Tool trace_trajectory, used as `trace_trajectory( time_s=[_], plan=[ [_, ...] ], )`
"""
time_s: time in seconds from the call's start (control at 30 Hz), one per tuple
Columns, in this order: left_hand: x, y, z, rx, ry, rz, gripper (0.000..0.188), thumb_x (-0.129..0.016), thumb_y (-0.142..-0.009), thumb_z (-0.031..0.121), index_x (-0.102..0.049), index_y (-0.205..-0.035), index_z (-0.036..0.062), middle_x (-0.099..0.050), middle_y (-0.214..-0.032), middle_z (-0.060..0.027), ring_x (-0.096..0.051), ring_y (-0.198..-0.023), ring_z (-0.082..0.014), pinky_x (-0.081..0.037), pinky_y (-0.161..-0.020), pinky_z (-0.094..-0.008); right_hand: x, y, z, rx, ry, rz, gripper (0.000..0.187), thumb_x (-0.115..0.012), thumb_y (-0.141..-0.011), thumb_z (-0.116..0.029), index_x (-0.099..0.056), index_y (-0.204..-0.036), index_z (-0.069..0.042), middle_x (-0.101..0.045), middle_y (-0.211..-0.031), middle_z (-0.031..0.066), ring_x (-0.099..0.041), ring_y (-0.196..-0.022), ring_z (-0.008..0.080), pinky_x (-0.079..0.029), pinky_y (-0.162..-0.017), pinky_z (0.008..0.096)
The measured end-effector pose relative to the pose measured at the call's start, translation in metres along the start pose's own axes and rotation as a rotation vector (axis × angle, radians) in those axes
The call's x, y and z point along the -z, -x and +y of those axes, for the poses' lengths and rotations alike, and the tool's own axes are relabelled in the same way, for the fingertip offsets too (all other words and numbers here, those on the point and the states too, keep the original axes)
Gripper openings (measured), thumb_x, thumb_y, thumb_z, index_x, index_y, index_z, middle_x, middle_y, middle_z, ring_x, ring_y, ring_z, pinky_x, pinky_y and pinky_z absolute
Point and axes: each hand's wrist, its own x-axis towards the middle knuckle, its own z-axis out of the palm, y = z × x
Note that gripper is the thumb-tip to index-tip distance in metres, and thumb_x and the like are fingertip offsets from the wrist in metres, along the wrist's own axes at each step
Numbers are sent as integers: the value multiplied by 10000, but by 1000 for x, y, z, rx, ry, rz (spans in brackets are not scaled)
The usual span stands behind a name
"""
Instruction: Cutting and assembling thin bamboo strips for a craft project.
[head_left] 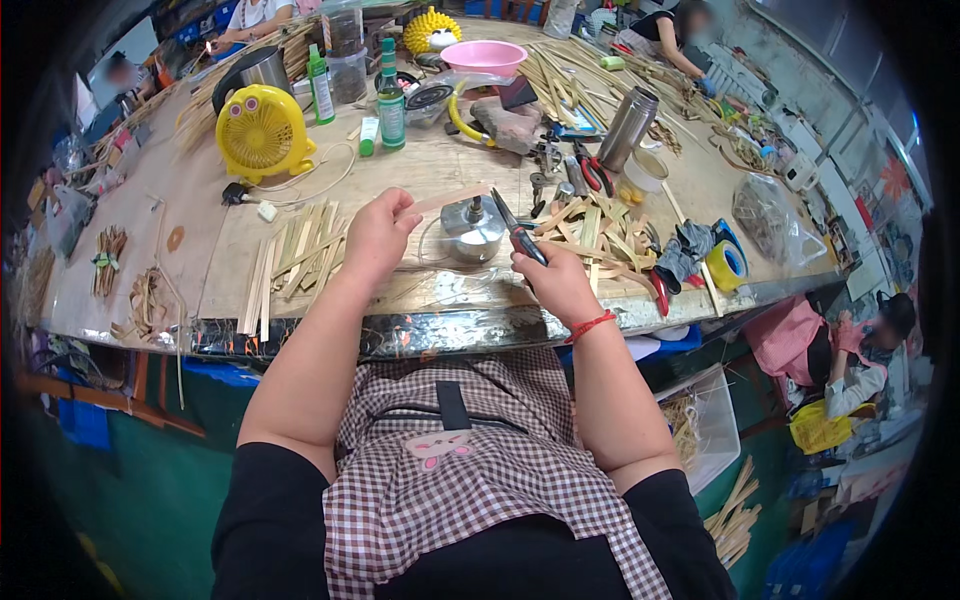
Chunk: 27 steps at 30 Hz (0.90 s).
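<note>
Indoors, hands [378, 235] gripping, left a pale strip [447, 199], right a pointed tool [523, 240], cluttered wooden table [215, 252], green floor [140, 490] below

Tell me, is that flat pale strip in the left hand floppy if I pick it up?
The flat pale strip is probably light, being narrow and thin. It seems fairly stiff: the left hand pinches one end, and the rest juts out straight. Pushed hard, something that thin might bend.

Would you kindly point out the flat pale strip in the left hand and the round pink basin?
Flat pale strip [447, 199], head view: middle of its visible length.
Round pink basin [487, 67], head view: outer wall.
</note>
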Motion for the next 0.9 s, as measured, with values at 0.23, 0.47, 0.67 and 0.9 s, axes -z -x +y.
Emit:
trace_trajectory(
  time_s=[0.23, 0.47, 0.67, 0.9],
  plan=[
    [7, 1, -3, -4, 23, -4, 227, -712, -847, 154, -617, -1019, 41, -692, -932, -162, -660, -881, -333, -505, -777, -416, -4, -12, -10, -47, 49, -59, 304, -642, -900, -265, -667, -982, 27, -646, -790, 39, -595, -719, 115, -476, -641, 275],
    [3, -3, -7, -42, 11, 9, 248, -714, -847, 164, -616, -1042, 46, -695, -975, -168, -661, -927, -339, -509, -795, -422, -3, -13, -19, -97, -115, -89, 251, -633, -906, -205, -649, -1015, 21, -647, -821, 51, -625, -739, 117, -507, -623, 256],
    [-1, 8, 8, -255, -70, 323, 310, -724, -834, 189, -602, -1069, 26, -683, -905, -153, -653, -876, -357, -506, -778, -433, 4, -10, -21, -82, -166, -49, 217, -619, -918, -202, -637, -950, 12, -603, -747, 21, -548, -631, 85, -445, -521, 247],
    [-29, 101, 8, -424, 83, 26, 256, -683, -836, 133, -616, -1067, 46, -675, -859, -121, -648, -764, -325, -510, -669, -418, 2, -9, -21, -77, -134, 67, 293, -629, -902, -281, -665, -886, 9, -612, -673, 28, -575, -623, 126, -459, -596, 306]
  ],
)
